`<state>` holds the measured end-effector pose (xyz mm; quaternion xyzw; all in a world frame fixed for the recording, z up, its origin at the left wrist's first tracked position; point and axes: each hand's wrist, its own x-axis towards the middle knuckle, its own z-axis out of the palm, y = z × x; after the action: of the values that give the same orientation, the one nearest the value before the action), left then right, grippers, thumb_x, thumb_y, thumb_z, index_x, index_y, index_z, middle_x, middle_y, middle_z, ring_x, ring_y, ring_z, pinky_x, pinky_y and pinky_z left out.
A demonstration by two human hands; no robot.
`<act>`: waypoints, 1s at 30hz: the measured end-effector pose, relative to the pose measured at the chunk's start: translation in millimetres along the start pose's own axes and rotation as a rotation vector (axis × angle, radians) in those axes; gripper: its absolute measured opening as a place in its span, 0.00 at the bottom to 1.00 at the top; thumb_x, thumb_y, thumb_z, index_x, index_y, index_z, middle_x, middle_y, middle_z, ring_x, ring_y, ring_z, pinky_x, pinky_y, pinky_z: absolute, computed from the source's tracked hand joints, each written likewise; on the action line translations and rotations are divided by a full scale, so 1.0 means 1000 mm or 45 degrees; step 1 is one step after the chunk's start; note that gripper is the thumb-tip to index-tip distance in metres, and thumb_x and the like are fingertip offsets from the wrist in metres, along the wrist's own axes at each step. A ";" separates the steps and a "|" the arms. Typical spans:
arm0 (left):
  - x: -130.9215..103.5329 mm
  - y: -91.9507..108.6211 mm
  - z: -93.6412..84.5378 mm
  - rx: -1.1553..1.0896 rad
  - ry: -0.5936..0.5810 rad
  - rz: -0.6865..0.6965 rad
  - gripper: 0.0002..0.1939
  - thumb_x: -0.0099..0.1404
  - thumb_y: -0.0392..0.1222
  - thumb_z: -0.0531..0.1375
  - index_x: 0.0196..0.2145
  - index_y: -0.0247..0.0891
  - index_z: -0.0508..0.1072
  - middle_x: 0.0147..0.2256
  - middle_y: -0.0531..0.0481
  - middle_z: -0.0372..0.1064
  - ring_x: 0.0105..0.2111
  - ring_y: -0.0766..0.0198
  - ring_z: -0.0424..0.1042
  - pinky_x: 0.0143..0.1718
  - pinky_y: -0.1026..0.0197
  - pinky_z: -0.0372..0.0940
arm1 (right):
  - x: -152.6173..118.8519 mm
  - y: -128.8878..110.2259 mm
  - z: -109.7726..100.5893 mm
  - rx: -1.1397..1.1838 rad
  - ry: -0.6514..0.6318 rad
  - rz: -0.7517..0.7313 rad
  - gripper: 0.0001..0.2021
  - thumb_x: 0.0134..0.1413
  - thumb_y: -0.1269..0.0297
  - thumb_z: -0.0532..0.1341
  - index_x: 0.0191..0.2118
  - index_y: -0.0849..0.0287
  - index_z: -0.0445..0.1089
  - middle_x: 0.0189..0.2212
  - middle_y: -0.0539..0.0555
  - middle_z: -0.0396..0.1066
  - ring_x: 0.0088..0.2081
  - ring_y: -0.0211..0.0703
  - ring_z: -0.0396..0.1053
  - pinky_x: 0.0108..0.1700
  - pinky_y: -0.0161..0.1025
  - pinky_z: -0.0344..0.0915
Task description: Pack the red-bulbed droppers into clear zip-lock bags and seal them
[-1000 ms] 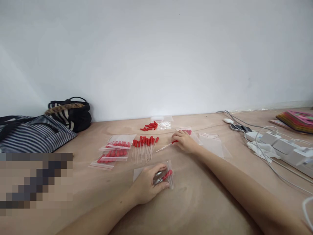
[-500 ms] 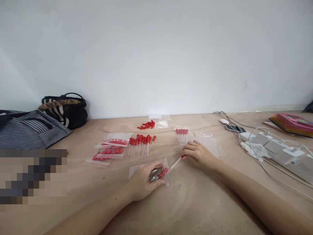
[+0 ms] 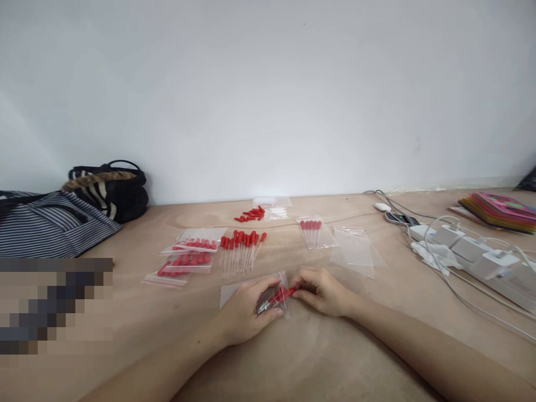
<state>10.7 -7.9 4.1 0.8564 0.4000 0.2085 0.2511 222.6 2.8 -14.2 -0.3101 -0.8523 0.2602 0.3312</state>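
Observation:
My left hand is wrapped around a clear zip bag low over the table, its mouth facing right. Red-bulbed droppers show inside it. At that mouth, my right hand pinches a dropper by its red bulb; the glass stem points left into the bag. Just beyond my hands lies a loose bunch of droppers, bulbs away from me. Filled bags of droppers overlap on the left. Another bag with several droppers lies behind my right hand, beside flat clear bags.
Loose red bulbs and a clear bag of glass stems lie near the wall. Chargers on a power strip with trailing cables occupy the right. Coloured sheets are stacked beyond. A striped bag and black bag stand left.
My right hand has moved left and toward me, pushing the dropper's stem into the bag until its bulb is at the mouth. My left hand has stayed almost still.

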 end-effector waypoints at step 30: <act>0.001 -0.001 0.000 -0.039 0.021 0.010 0.28 0.52 0.38 0.60 0.50 0.42 0.56 0.48 0.47 0.62 0.48 0.55 0.62 0.48 0.53 0.57 | 0.044 0.038 -0.009 0.271 -0.386 0.110 0.15 0.37 0.58 0.66 0.32 0.62 0.73 0.22 0.48 0.64 0.25 0.33 0.60 0.29 0.31 0.59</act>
<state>10.5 -6.8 3.2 0.8524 0.3953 0.2226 0.2601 216.6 61.2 -14.9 -0.2668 -0.8460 0.4066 0.2183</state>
